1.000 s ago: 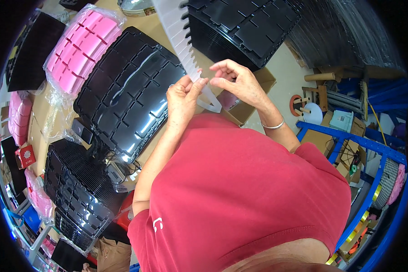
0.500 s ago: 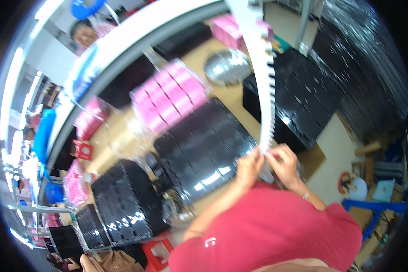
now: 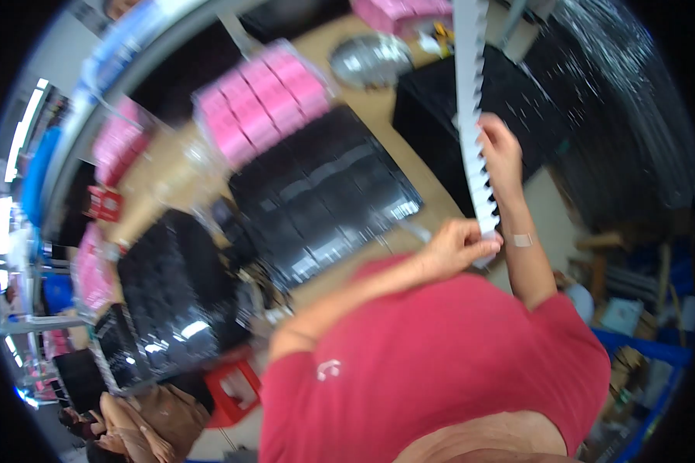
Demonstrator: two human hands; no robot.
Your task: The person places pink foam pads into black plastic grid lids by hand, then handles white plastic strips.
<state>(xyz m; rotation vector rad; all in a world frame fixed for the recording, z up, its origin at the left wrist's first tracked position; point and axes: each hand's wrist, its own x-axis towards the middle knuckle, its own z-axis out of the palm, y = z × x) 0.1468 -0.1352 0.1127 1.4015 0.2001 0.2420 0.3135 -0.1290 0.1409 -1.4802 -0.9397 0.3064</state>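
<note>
A long white strip with a toothed right edge runs from the top of the view down to my hands. My left hand is closed on its lower end, thumb and fingers pressed together in front of my red shirt. Farther up, my right hand has its bent fingers pinched at the toothed edge. Beside the left hand lies a wrapped flat pack of black boxes on the tan table. Behind the strip, to the right, stands a larger black stack.
A film-wrapped block of pink boxes and a shiny silver oval bundle lie farther back. More black packs stand at the left, near a red stool. A seated person is at the lower left. Wrapped black stacks rise at the right.
My right hand has moved up along the strip, away from my left hand, which still grips the lower end. The view has shifted, and the table things appear farther up and left.
</note>
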